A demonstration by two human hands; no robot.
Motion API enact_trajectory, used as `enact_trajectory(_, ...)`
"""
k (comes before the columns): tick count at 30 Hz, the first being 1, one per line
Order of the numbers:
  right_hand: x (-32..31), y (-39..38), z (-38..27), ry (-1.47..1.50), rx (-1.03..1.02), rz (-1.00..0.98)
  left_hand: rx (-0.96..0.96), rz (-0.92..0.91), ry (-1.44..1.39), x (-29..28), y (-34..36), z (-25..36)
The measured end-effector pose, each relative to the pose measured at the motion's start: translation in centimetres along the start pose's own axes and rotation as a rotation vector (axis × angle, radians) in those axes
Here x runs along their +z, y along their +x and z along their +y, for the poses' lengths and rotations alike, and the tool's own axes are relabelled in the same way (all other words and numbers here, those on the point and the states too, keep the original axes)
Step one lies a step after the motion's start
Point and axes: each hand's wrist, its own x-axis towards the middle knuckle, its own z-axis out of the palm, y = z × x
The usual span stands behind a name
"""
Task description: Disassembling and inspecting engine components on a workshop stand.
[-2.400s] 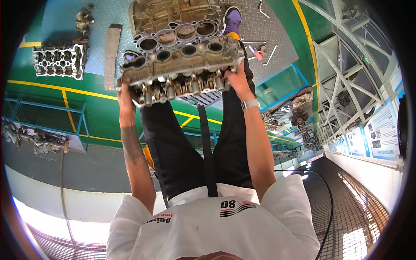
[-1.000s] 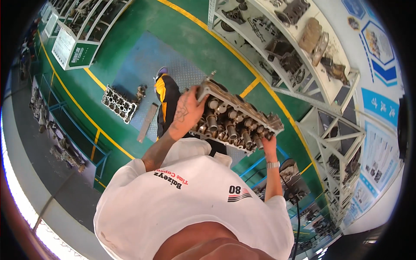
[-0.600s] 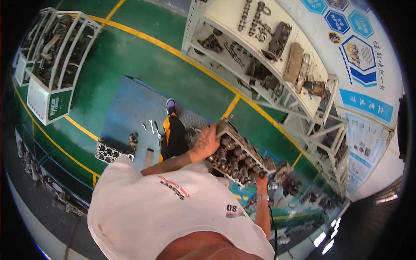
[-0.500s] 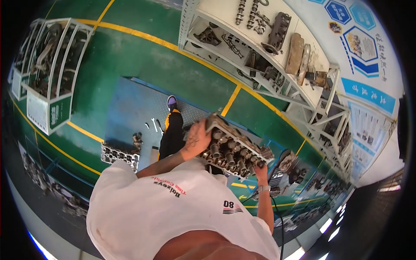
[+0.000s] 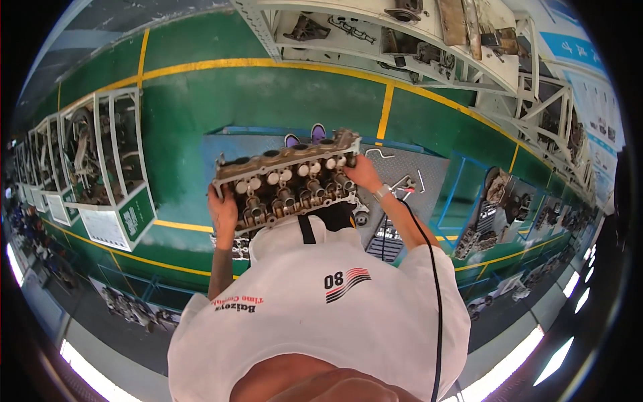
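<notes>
A greasy metal cylinder head (image 5: 284, 184) is held up in front of my shirt, with its rows of round valve parts facing me. My left hand (image 5: 224, 209) grips its left end. Around the right end, my right hand (image 5: 364, 174) has its fingers closed; a watch (image 5: 383, 192) sits on that wrist. The part tilts slightly, right end farther from me. Beneath it lies a blue-grey metal workbench (image 5: 429, 201), partly hidden by the part and my body. Both my thumbs and most fingertips are partly hidden.
Hand tools (image 5: 402, 185) and a bent rod (image 5: 380, 153) lie on the bench's right side. A black cable (image 5: 434, 281) hangs down my right side. White shelving (image 5: 375, 53) with engine parts stands beyond, a caged rack (image 5: 114, 167) at left, another parts stand (image 5: 492, 208) at right.
The cylinder head has swung left and levelled out; before, its right end dipped toward me. My body and view have turned, and both feet now show beyond the part.
</notes>
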Motion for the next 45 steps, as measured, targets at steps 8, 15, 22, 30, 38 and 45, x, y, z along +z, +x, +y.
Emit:
enact_trajectory(8,1.3,-0.4,-0.8,0.063,0.008,0.035,-0.024,-0.085,0.063,-1.1,3.0,-1.1)
enact_trajectory(15,1.5,-3.9,1.3,0.276,0.254,0.19,0.419,-0.228,0.17,5.7,11.1,7.7)
enact_trajectory(22,10.5,2.1,3.7,0.919,0.362,0.475,0.923,-0.301,0.273,15.6,22.4,23.5)
enact_trajectory(30,6.2,13.7,-8.0,1.481,0.488,0.368,0.931,-0.279,0.522,23.3,36.3,37.1)
enact_trajectory(38,0.5,19.8,-14.8,1.514,0.596,0.226,1.033,-0.279,0.646,24.8,43.8,45.0)
enact_trajectory(45,1.3,23.5,-17.2,1.495,0.576,0.229,1.023,-0.322,0.73,26.6,49.6,44.1)
